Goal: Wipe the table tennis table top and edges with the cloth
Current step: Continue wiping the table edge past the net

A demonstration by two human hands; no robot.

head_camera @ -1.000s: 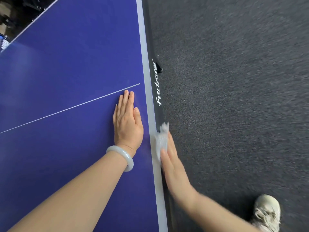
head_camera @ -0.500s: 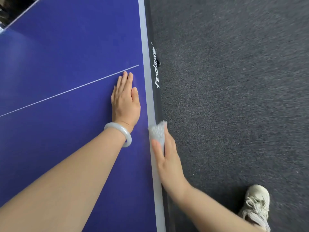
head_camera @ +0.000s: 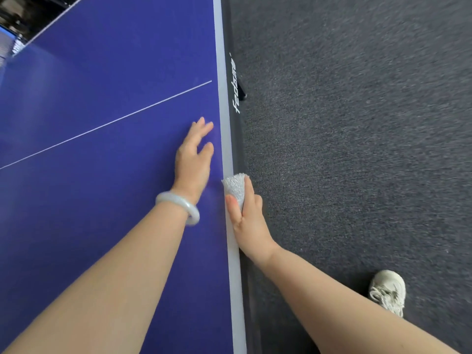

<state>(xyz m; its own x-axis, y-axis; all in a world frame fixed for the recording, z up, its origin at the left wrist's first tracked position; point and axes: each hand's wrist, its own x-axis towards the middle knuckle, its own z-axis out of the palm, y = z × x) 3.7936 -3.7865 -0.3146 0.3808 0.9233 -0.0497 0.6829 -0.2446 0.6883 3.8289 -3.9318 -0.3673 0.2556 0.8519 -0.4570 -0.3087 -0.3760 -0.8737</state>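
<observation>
white cloth [head_camera: 234, 185] is sitting on the table tennis table's pale edge band [head_camera: 222, 103], right hand [head_camera: 249, 221] pinching it from behind, band running straight ahead; left hand [head_camera: 192, 159] is resting open alongside.

I get one view only, a wide-angle camera worn on the head, facing forward and tipped steeply down. It sits close above the white-banded edge of the blue worktop [head_camera: 102, 72]; that edge runs up the frame at about centre. Worktop fills the left half, dark carpet floor [head_camera: 357, 123] the right. The left forearm [head_camera: 115, 277] and right forearm [head_camera: 332, 297] enter from the bottom, large and near the lens.
</observation>
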